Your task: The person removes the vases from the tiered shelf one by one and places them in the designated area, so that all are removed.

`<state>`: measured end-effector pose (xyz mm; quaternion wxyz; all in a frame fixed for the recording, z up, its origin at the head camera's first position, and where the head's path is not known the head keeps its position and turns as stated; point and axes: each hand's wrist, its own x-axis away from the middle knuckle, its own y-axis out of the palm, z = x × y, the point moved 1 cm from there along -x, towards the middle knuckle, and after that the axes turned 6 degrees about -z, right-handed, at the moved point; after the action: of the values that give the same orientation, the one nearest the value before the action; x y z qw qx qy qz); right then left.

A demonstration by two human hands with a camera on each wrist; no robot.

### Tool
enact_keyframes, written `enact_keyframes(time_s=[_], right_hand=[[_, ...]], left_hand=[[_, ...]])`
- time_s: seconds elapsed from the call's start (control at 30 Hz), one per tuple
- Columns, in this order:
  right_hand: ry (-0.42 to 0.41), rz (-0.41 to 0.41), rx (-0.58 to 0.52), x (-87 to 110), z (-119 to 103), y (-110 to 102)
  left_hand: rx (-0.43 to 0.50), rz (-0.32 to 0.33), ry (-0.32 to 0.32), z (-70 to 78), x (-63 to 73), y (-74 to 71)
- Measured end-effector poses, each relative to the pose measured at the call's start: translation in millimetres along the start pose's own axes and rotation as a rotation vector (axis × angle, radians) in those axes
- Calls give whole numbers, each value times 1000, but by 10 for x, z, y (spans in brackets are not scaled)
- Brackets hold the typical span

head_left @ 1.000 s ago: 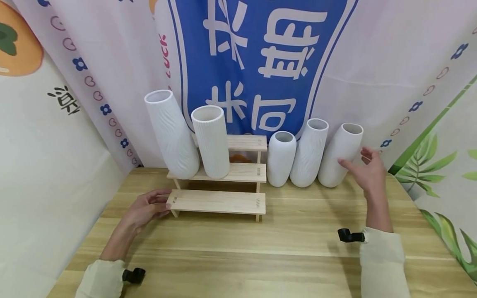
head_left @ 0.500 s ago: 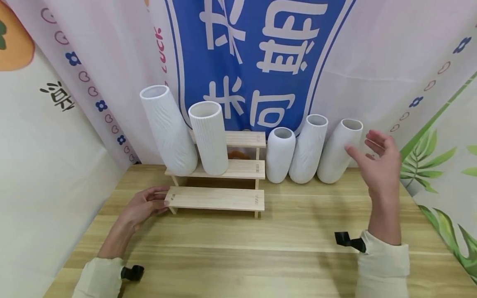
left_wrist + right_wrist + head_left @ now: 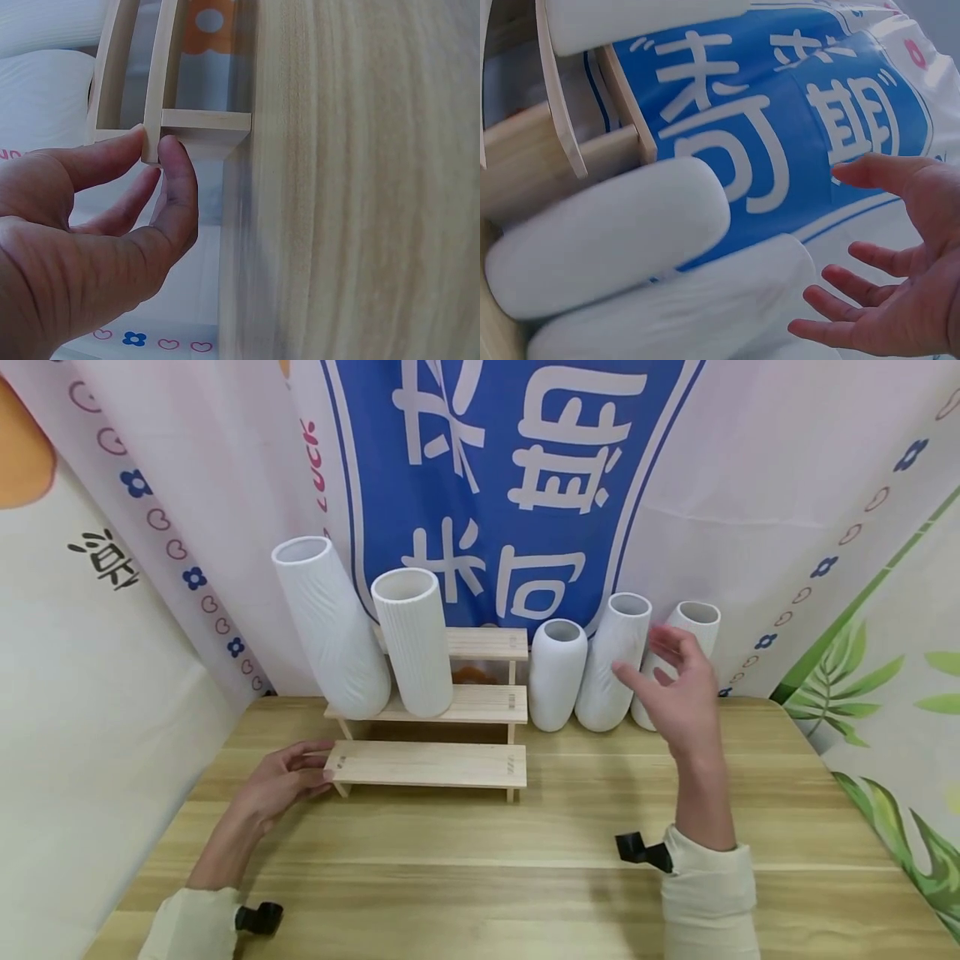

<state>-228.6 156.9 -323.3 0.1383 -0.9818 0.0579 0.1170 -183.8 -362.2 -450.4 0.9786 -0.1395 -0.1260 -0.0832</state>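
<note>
My left hand (image 3: 288,781) grips the left end of the lowest step of a three-tier wooden display stand (image 3: 427,766). In the left wrist view its thumb and fingers pinch the board's end (image 3: 152,127). On the middle step stand a tall wavy white vase (image 3: 333,635) and a ribbed white vase (image 3: 414,647). My right hand (image 3: 678,693) hangs spread and holds nothing, in front of the wavy vase (image 3: 611,668) and the rightmost vase (image 3: 699,618), which it partly hides. A short white vase (image 3: 558,677) stands right beside the stand.
The wood-grain table (image 3: 465,877) bears everything. Behind it hangs a curtain with a blue panel (image 3: 495,485). A leaf-patterned cloth (image 3: 862,677) borders the right side, a pale one (image 3: 127,693) the left. Each sleeve carries a small black wrist mount (image 3: 258,918).
My right hand has moved away from the rightmost vase, first up and right, then left to the middle of the right-hand vases. My left hand keeps its grip. The vases stay put.
</note>
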Motion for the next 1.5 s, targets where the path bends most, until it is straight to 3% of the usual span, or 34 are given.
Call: enact_keyframes(time_s=[0.53, 0.9, 1.13, 1.5], right_hand=[[-42, -132, -87, -14, -42, 656], [-56, -197, -148, 7, -23, 1168], [-111, -240, -175, 60, -58, 1453], [-86, -152, -282, 46, 37, 1900]], left_hand=[[25, -14, 44, 9, 10, 4], [22, -14, 39, 10, 17, -2], [9, -16, 34, 23, -1, 7], [20, -18, 43, 17, 8, 9]])
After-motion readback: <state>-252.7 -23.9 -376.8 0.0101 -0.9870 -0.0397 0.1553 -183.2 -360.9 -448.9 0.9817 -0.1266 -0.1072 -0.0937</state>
